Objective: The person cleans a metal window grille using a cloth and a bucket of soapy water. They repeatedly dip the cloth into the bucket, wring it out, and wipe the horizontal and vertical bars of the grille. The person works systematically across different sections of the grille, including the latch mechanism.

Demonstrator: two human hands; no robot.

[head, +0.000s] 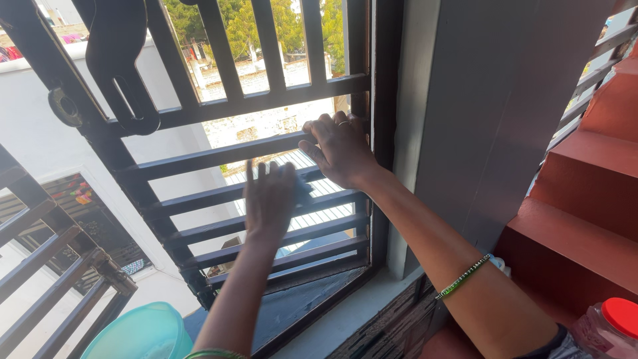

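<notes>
A dark metal gate (226, 154) with horizontal and vertical bars stands open in front of me. My right hand (339, 149) grips one of its horizontal bars near the frame, a ring on one finger and a green bangle on the forearm. My left hand (269, 199), blurred by motion, presses a dark blue cloth (302, 189) flat against a lower bar, fingers spread over it.
A turquoise plastic bucket (139, 332) sits at the bottom left. Red steps (578, 199) rise at the right, with a clear jar with a red lid (615, 326) beside them. A grey wall (478, 100) borders the gate frame. The gate latch (119, 60) hangs at upper left.
</notes>
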